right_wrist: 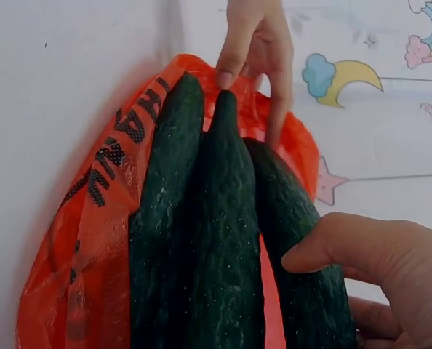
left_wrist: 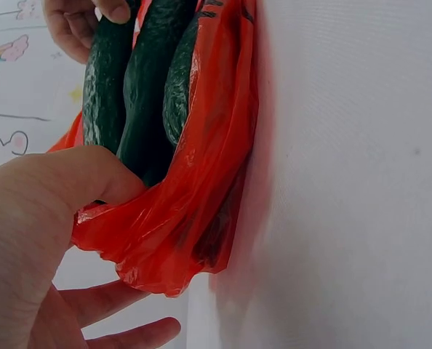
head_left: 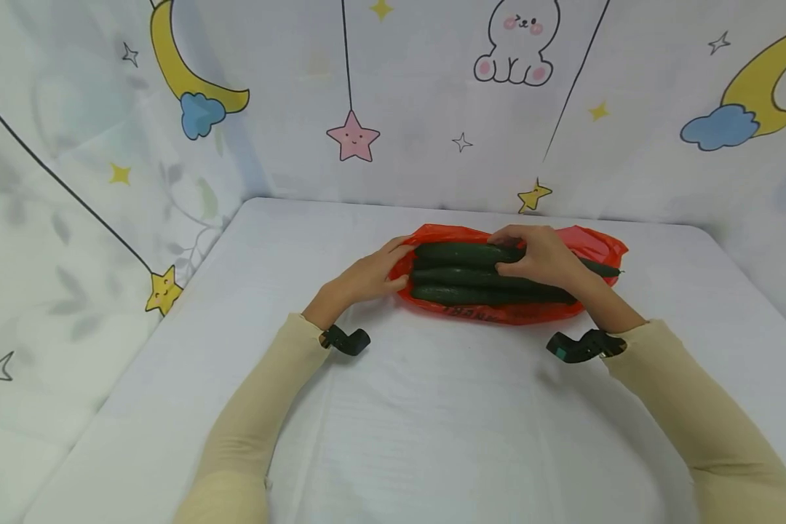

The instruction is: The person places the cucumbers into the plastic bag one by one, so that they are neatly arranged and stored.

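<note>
Three dark green cucumbers (head_left: 460, 277) lie side by side in an open red plastic bag (head_left: 530, 314). My left hand (head_left: 370, 275) is at the bag's left end. In the left wrist view its thumb (left_wrist: 103, 171) hooks over the bag's rim near the cucumber tips, with other fingers (left_wrist: 140, 334) outside the plastic. My right hand (head_left: 542, 255) grips the farthest cucumber (right_wrist: 292, 207) from above. The right wrist view shows its thumb (right_wrist: 325, 251) on the near side and fingers curled behind. That hand covers part of the cucumbers in the head view.
The bag rests on a white-covered table (head_left: 432, 422), toward its back edge. Behind stands a white cloth backdrop (head_left: 419, 73) with cartoon moons and stars. A dark wrist camera (head_left: 345, 340) sits on the left wrist, another camera (head_left: 586, 346) on the right.
</note>
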{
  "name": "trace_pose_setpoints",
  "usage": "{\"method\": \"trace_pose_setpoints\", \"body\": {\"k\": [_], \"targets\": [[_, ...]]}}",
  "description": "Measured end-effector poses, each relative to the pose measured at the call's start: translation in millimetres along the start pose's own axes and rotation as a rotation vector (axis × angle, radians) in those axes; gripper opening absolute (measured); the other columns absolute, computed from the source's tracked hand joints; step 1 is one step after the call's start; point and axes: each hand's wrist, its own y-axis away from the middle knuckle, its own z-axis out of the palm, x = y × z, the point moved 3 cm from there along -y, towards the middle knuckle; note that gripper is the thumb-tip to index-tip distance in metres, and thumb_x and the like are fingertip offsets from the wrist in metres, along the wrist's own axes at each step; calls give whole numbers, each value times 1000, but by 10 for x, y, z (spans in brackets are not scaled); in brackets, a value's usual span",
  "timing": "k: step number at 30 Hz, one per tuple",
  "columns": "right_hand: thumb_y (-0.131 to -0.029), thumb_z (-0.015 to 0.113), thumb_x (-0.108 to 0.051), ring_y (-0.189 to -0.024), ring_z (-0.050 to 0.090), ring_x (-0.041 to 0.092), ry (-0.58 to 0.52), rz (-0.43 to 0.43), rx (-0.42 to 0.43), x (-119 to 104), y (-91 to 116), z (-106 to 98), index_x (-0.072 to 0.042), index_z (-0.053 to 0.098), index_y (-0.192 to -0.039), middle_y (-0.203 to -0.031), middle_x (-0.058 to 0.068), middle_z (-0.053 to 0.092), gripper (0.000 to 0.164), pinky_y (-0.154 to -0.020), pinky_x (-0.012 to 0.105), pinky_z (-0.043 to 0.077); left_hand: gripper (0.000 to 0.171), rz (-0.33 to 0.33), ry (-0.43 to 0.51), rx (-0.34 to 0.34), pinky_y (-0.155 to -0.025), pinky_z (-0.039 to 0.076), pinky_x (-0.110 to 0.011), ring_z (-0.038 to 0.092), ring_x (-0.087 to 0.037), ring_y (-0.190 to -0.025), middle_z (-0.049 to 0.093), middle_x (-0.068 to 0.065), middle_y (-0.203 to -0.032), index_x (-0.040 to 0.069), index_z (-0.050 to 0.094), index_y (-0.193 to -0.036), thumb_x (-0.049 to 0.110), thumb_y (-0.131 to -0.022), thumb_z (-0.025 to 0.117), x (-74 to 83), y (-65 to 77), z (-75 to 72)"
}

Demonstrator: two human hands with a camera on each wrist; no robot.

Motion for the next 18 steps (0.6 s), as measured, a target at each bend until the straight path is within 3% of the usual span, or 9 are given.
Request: {"method": "trace_pose_setpoints", "body": {"k": [18], "targets": [[-82, 69, 2, -104, 56, 36, -30, 18, -26, 73, -192, 92, 4, 64, -120, -115, 23, 65, 39, -93, 55, 47, 65, 10, -9, 0, -108, 40, -42, 41, -23, -134, 19, -4, -161, 9, 28, -154, 19, -96, 55, 15, 1, 7]]}}
